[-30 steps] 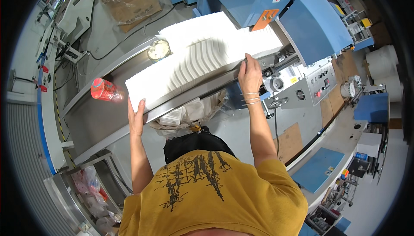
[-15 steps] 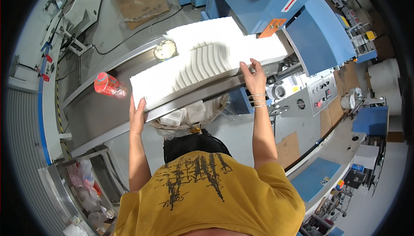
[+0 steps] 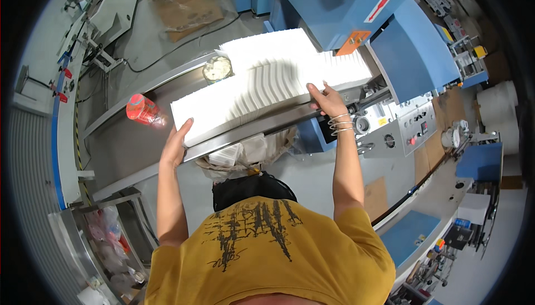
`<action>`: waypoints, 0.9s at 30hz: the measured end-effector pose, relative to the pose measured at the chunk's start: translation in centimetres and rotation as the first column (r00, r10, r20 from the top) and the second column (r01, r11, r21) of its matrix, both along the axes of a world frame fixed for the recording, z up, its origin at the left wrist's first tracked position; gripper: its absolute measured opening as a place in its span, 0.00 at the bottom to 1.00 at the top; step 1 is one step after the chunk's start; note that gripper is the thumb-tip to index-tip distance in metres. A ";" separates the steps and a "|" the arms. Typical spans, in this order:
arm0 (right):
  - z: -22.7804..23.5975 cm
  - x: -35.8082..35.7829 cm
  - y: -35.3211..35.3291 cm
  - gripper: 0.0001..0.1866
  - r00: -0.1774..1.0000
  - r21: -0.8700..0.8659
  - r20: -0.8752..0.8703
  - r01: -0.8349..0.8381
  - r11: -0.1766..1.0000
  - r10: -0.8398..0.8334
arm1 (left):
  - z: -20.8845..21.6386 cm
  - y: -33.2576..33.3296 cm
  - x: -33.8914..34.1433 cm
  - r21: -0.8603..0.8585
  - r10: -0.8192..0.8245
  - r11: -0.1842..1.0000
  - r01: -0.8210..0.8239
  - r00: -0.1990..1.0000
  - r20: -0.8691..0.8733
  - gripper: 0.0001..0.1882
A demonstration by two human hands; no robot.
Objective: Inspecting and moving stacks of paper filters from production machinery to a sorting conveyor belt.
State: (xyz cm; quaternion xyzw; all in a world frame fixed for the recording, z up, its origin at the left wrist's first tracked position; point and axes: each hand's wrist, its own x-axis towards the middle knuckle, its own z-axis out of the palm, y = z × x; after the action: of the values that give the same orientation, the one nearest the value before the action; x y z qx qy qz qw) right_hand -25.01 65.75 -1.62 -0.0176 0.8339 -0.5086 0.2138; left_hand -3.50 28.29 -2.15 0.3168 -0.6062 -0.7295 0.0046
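A long stack of white paper lies lengthwise along the metal tray, from about the tray's middle to its right end, with ridges showing across its top. The left hand touches the stack's left end over the tray's near rim, thumb and fingers apart around the corner; whether they squeeze it, I cannot tell. The right hand is over the tray's near rim farther right, thumb and fingers spread apart with a gap showing between them, beside the stack's front edge; I cannot tell if the fingertips touch the paper. In the tray's left part is a red and clear bottle, well apart from both hands. A jar with pale contents sits by the tray's far rim, just behind the stack. A blue machine with an orange bracket is at the tray's far right, the bracket close above the stack. Below the tray's near side is a bag holding white pieces.
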 end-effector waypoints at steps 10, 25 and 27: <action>2.9 -0.2 -1.0 0.62 0.973 0.006 0.159 -0.169 0.986 0.165 | 0.8 -0.7 -1.6 -0.079 -0.185 0.979 0.186 0.983 0.017 0.47; 1.2 1.2 -8.5 0.48 0.894 0.041 0.122 -0.439 0.897 0.432 | 2.1 -10.9 5.7 -0.081 -0.079 0.993 0.089 0.989 0.124 0.44; 1.3 -0.8 -9.6 0.48 0.903 0.208 0.188 -0.422 0.883 0.387 | 2.3 -11.9 6.5 -0.100 -0.073 0.991 0.088 0.986 0.149 0.44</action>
State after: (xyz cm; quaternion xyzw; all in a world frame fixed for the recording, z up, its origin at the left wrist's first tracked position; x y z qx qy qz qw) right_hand -25.79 56.10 -0.36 -0.1292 0.8505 -0.3464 0.3740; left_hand 2.96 16.37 0.12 0.3437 -0.6551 -0.6708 -0.0522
